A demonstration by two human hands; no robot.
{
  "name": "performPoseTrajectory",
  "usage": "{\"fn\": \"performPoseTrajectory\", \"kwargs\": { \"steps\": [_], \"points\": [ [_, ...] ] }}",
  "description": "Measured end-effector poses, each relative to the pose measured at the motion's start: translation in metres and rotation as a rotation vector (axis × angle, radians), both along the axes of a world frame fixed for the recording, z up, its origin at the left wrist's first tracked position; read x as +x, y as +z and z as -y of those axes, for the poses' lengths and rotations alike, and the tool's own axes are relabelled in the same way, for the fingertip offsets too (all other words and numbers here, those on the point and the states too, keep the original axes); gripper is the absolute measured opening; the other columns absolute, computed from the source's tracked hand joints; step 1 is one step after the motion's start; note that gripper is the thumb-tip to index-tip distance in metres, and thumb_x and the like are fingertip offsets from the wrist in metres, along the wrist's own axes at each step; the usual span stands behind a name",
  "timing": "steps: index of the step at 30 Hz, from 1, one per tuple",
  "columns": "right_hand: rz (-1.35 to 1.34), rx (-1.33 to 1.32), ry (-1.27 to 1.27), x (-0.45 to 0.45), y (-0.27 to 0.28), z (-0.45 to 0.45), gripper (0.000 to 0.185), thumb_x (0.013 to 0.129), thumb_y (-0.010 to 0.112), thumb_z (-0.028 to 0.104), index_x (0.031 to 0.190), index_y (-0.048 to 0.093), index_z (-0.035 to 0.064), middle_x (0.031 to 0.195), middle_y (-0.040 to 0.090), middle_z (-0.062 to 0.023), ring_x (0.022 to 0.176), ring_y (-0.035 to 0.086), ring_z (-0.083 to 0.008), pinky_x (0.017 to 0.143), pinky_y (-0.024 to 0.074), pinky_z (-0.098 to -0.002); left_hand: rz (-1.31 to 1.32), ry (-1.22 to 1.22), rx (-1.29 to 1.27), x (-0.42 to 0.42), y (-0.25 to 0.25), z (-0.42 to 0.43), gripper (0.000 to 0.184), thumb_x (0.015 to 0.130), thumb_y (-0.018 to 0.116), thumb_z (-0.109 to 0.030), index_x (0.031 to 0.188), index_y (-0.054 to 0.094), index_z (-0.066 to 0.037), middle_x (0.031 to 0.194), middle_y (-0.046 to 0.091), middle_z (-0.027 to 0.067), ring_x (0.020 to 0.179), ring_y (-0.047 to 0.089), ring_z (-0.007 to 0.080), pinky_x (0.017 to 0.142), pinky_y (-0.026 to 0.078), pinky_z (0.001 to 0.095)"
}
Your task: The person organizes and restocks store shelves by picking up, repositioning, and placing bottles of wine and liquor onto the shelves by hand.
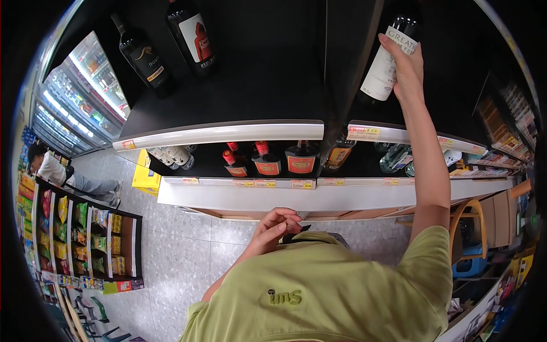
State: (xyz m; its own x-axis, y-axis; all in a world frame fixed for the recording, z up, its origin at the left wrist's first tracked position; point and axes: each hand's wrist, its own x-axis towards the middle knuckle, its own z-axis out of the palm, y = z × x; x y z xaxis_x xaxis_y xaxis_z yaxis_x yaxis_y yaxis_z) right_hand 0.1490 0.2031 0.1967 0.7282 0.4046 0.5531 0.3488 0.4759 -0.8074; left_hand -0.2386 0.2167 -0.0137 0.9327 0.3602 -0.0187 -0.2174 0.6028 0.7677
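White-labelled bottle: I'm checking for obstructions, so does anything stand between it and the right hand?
Nothing visible does: the right hand grips the white-labelled bottle directly, its thumb against the label.

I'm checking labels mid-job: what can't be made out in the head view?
All in the head view:
- Held bottle: lettering partly covered by the right hand.
- Red-figure bottle: top cut off by the picture's upper edge.
- Lower-shelf price tags: print too small.
- Snack packets: names too small.
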Motion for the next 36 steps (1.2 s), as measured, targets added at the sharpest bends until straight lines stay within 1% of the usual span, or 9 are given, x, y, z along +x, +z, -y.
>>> {"fn": "performPoseTrajectory", "kwargs": {
  "steps": [10, 13, 21, 23, 25, 27, 31, 35, 36],
  "points": [
    [0.136, -0.047, 0.016, 0.005, -0.007, -0.016, 0.067, 0.07, 0.087, 0.023, 0.117, 0.044, 0.0002, 0.099, 0.063, -0.0133, 0.086, 0.067, -0.0189, 0.077, 0.0564, -0.0323, -0.027, -0.001, -0.023, 0.002, -0.002, -0.005, 0.036, 0.096, 0.06, -0.023, 0.126, 0.053, -0.005, 0.122, 0.059, 0.01, 0.109, 0.058, 0.0181, 0.099, 0.043, 0.0357],
    [0.209, -0.074, -0.04, -0.004, -0.007, -0.017, 0.069, 0.07, 0.087, 0.024, 0.118, 0.044, 0.0005, 0.1, 0.064, -0.0134, 0.087, 0.067, -0.0195, 0.078, 0.0565, -0.0324, -0.101, 0.03, -0.007, 0.003, 0.003, -0.007, 0.039, 0.091, 0.064, -0.029, 0.122, 0.055, -0.007, 0.116, 0.062, 0.0082, 0.105, 0.059, 0.0186, 0.096, 0.044, 0.0384],
    [0.219, -0.171, -0.177, -0.011, -0.009, -0.02, 0.069, 0.072, 0.086, 0.022, 0.121, 0.043, 0.0016, 0.102, 0.066, -0.0128, 0.091, 0.067, -0.018, 0.081, 0.0553, -0.0322, -0.118, -0.038, -0.003, 0.002, 0.011, -0.026, 0.037, 0.094, 0.062, -0.026, 0.124, 0.054, -0.006, 0.118, 0.061, 0.0078, 0.107, 0.058, 0.0176, 0.098, 0.043, 0.0356],
    [0.157, -0.12, -0.07, -0.016, -0.006, -0.018, 0.061, 0.076, 0.083, 0.017, 0.12, 0.044, 0.0011, 0.103, 0.066, -0.0119, 0.089, 0.067, -0.0178, 0.081, 0.0542, -0.0312, -0.106, -0.04, -0.015, 0.0, 0.013, -0.032, 0.035, 0.096, 0.06, -0.022, 0.126, 0.054, -0.005, 0.12, 0.06, 0.0075, 0.108, 0.058, 0.016, 0.1, 0.043, 0.0333],
    [0.164, -0.099, -0.064, -0.023, -0.005, -0.016, 0.055, 0.08, 0.08, 0.019, 0.119, 0.046, 0.0015, 0.106, 0.066, -0.0123, 0.093, 0.066, -0.0174, 0.084, 0.0524, -0.0305, -0.119, -0.105, -0.016, 0.001, 0.014, -0.038, 0.036, 0.096, 0.061, -0.023, 0.126, 0.054, -0.005, 0.118, 0.062, 0.0058, 0.108, 0.058, 0.0153, 0.099, 0.043, 0.0316],
    [0.163, -0.186, -0.141, -0.018, -0.013, -0.01, 0.057, 0.085, 0.077, 0.022, 0.127, 0.045, -0.0009, 0.117, 0.062, -0.0144, 0.107, 0.061, -0.0181, 0.093, 0.0471, -0.03, -0.136, -0.082, -0.013, -0.001, 0.019, -0.042, 0.037, 0.096, 0.062, -0.025, 0.126, 0.055, -0.006, 0.118, 0.062, 0.005, 0.108, 0.058, 0.0147, 0.098, 0.043, 0.0306],
    [0.133, -0.018, -0.262, -0.05, -0.022, 0.002, 0.067, 0.092, 0.069, 0.02, 0.144, 0.035, -0.0032, 0.136, 0.049, -0.0196, 0.13, 0.047, -0.0225, 0.108, 0.0353, -0.0311, -0.072, -0.148, 0.003, -0.001, 0.02, -0.052, 0.037, 0.096, 0.063, -0.026, 0.126, 0.056, -0.006, 0.118, 0.061, 0.0043, 0.109, 0.058, 0.0138, 0.098, 0.044, 0.0302],
    [0.21, 0.263, -0.495, -0.111, -0.033, 0.026, 0.043, 0.101, 0.049, 0.016, 0.137, 0.041, -0.0062, 0.138, 0.047, -0.0224, 0.13, 0.047, -0.0335, 0.107, 0.0426, -0.0429, -0.088, -0.153, -0.016, -0.003, 0.022, -0.059, 0.035, 0.095, 0.063, -0.021, 0.125, 0.056, -0.006, 0.117, 0.062, 0.0056, 0.105, 0.058, 0.0151, 0.097, 0.044, 0.0324],
    [0.203, 0.278, -0.561, -0.128, -0.04, 0.032, 0.04, 0.102, 0.046, 0.018, 0.133, 0.044, -0.0061, 0.132, 0.051, -0.022, 0.125, 0.051, -0.0333, 0.102, 0.0459, -0.0434, -0.083, -0.161, -0.006, -0.003, 0.023, -0.062, 0.035, 0.095, 0.063, -0.022, 0.125, 0.056, -0.006, 0.118, 0.061, 0.0052, 0.106, 0.057, 0.0148, 0.097, 0.043, 0.0324]
  ]
}}
